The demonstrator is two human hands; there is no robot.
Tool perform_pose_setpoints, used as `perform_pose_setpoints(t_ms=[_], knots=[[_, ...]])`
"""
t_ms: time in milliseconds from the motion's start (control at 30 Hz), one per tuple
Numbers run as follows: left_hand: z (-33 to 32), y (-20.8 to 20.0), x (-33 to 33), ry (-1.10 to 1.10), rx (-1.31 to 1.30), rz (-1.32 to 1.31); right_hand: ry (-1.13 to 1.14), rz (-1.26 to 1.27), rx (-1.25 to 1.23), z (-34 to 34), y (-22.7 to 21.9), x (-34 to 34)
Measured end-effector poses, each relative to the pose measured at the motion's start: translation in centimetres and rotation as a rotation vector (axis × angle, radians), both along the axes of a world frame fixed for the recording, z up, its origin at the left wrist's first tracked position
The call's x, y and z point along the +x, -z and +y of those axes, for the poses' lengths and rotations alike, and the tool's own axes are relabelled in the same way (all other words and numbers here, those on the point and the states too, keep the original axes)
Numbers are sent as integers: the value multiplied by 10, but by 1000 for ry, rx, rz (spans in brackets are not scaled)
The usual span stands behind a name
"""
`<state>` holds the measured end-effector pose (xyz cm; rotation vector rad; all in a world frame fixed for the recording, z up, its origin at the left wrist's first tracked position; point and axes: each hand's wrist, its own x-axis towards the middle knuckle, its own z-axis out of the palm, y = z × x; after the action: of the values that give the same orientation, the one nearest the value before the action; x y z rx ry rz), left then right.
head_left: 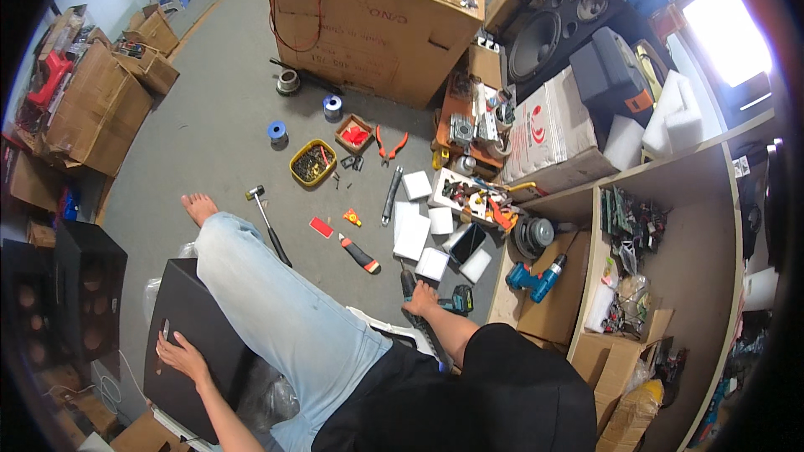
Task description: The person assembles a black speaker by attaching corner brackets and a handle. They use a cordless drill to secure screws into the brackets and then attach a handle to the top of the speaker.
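Observation:
My right hand (pixel 423 298) is wrapped round a teal and black cordless drill (pixel 408 279), low on the floor beside my hip. Its bit points away from me, and its battery shows to the right of the hand. On a large black speaker cabinet or panel (pixel 186 301), left of my knee, lies my left hand (pixel 182 358). Its fingers are apart beside a slot in the black surface, and I see nothing held in them. Ahead of my leg are a hammer (pixel 268 224), a utility knife (pixel 359 253) and a small red rectangular piece (pixel 321 228).
White foam blocks (pixel 412 236) and a phone-like device (pixel 467 243) lie right of centre. Beyond are red pliers (pixel 391 145), a yellow tub of screws (pixel 313 162) and wire spools (pixel 277 133). A large cardboard box (pixel 360 42) stands ahead; a wooden shelf (pixel 670 226) borders the right.

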<state>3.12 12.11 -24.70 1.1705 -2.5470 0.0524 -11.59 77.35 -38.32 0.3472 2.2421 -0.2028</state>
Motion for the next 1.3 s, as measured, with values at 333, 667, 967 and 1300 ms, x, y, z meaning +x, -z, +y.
perform_pose_setpoints(t_ms=[333,667,967,1300], knots=[[122,-42,7,29,44,-190,42,-39,8,-4,-1,-2],[179,-72,23,209,204,-267,75,-71,-1,3,6,-4],[176,-59,28,168,171,-240,26,-48,-57,4,7,0],[157,-24,30,128,187,-139,-376,-412,30,-5,-3,-48]])
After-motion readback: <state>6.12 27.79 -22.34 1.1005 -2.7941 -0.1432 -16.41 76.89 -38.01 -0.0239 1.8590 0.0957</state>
